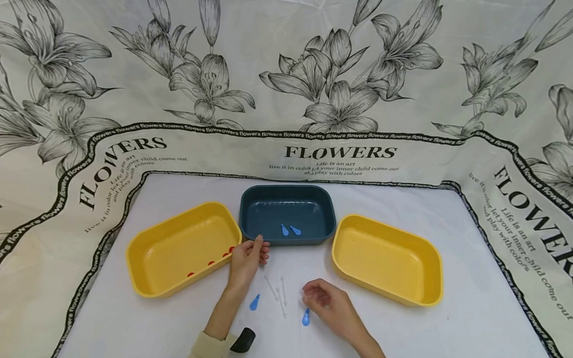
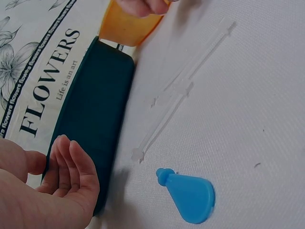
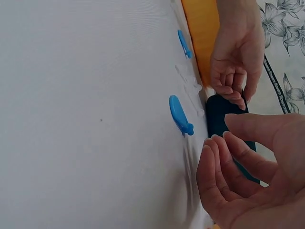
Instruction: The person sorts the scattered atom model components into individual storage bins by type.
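Note:
My left hand [image 1: 244,262] is at the front left corner of the dark blue bin [image 1: 288,242], its thumb and fingers pinching the rim. Two blue drop-shaped plastic pieces [image 1: 295,230] lie inside that bin. Above the table hovers my right hand [image 1: 331,306], fingers loosely bent, the thumb apart from the fingertips and nothing between them. Beneath it is another blue drop-shaped piece [image 3: 178,114] on the cloth. A similar blue piece [image 2: 190,198] lies near my left forearm. Between the hands are several thin clear plastic sticks [image 1: 284,291].
A yellow bin [image 1: 153,289] on the left has several small red pieces [image 1: 211,263] along its near inside edge. Another yellow bin [image 1: 390,286] stands on the right. Flower-printed cloth [image 1: 331,93] rises behind the white table surface [image 1: 462,331]. A black band [image 1: 244,339] is by my left sleeve.

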Tool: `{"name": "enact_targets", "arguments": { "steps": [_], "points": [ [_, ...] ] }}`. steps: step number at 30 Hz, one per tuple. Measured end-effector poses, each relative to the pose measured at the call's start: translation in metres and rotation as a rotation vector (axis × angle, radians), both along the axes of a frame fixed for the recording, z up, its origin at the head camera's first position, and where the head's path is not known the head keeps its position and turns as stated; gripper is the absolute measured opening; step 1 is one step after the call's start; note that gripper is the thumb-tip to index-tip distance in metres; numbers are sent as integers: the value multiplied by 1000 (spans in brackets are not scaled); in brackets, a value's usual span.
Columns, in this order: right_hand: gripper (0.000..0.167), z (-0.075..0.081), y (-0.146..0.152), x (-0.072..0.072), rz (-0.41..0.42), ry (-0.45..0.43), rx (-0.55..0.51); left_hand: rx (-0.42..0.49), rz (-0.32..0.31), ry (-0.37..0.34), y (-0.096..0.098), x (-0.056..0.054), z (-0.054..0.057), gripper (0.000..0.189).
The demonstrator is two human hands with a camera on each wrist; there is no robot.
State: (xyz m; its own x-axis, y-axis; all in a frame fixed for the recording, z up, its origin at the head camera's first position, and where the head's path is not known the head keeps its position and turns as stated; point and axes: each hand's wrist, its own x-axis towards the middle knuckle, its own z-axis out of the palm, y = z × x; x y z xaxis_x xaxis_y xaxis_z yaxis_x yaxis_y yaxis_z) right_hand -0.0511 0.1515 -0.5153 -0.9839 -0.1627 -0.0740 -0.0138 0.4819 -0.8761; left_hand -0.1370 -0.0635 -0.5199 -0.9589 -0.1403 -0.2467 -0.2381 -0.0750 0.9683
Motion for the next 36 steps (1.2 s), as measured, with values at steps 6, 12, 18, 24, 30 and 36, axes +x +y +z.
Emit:
{"name": "enact_targets", "arguments": {
  "steps": [6, 12, 18, 24, 30, 36],
  "points": [
    [18, -6, 5, 7, 6, -4, -26, 3, 0, 8, -1, 0, 0, 37],
    [22, -10, 6, 11, 30, 10, -9, 5, 3, 8, -1, 0, 0, 36],
    [24, -12, 7, 14, 81, 75, 20, 0, 5, 11, -1, 0, -1, 37],
    [25, -12, 7, 14, 120, 96, 82, -4, 2, -3, 0, 0, -1, 36],
    [21, -10, 7, 12, 142, 64, 141, -6, -1, -5, 0, 0, -1, 37],
    [19, -7, 7, 11, 155, 47, 170, -6, 0, -10, 0, 0, 0, 37]
  ]
}}
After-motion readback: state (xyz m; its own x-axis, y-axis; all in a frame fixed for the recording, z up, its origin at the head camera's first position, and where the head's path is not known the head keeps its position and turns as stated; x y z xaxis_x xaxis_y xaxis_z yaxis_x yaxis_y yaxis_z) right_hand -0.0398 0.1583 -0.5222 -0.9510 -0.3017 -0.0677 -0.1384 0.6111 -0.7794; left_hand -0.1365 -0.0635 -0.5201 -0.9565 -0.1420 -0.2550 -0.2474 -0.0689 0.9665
